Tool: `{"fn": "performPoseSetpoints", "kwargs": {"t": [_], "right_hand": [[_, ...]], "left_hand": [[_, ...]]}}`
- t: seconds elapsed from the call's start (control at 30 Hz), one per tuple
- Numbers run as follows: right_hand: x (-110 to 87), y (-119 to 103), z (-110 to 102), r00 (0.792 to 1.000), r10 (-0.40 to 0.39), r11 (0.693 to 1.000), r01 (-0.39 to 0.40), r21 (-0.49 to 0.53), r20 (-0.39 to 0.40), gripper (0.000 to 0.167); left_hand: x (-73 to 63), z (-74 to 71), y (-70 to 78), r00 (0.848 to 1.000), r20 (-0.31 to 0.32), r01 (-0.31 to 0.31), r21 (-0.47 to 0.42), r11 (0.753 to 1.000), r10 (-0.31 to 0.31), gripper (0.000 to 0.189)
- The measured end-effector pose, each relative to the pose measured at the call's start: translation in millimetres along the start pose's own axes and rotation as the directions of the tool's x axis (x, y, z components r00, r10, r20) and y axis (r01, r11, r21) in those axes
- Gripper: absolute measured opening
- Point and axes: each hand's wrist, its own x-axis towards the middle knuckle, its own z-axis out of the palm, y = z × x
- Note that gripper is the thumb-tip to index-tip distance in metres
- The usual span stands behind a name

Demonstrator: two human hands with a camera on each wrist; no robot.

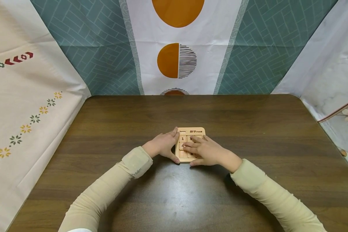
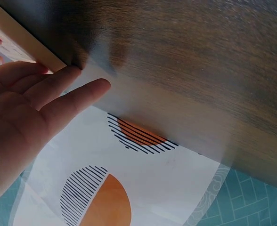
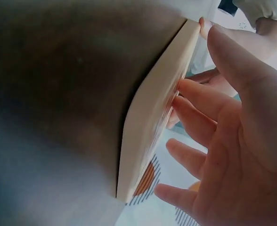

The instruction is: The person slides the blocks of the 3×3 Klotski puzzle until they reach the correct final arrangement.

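Note:
A pale wooden sliding number puzzle point(image 1: 183, 155) lies flat on the table, its numbered tiles set in a shallow frame. Tiles marked 1 and 4 show at its left, above a bare slot in the lower left corner. My left hand point(image 1: 164, 144) rests along the left edge, thumb at the near corner and extended fingers by the far one. From the right, my right hand point(image 1: 211, 151) spreads over the board, covering several tiles; two fingertips touch the tile face in the right wrist view. The left wrist view shows only the puzzle's edge point(image 2: 28, 41).
The dark wood-grain table point(image 1: 127, 116) surrounds the puzzle on all sides. A green and white patterned cloth point(image 1: 104, 58) hangs behind the far edge. Pale cloths hang at the left point(image 1: 23, 96) and right point(image 1: 330, 71).

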Motion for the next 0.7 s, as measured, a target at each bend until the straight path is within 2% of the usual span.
{"fn": "performPoseSetpoints", "kwargs": {"t": [0.2, 0.7], "right_hand": [[-3.7, -0.2, 1.6, 1.000, -0.008, 1.000, 0.008, 0.002, -0.008, 0.063], [-33.7, -0.6, 4.6, 1.000, -0.002, 1.000, 0.002, -0.002, -0.029, 0.062]], "left_hand": [[0.0, 0.1, 0.3, 1.000, 0.003, 0.008, 0.006, 1.000, -0.009, 0.119], [0.4, 0.5, 0.4, 1.000, -0.005, 0.008, 0.009, 1.000, -0.008, 0.120]]}}
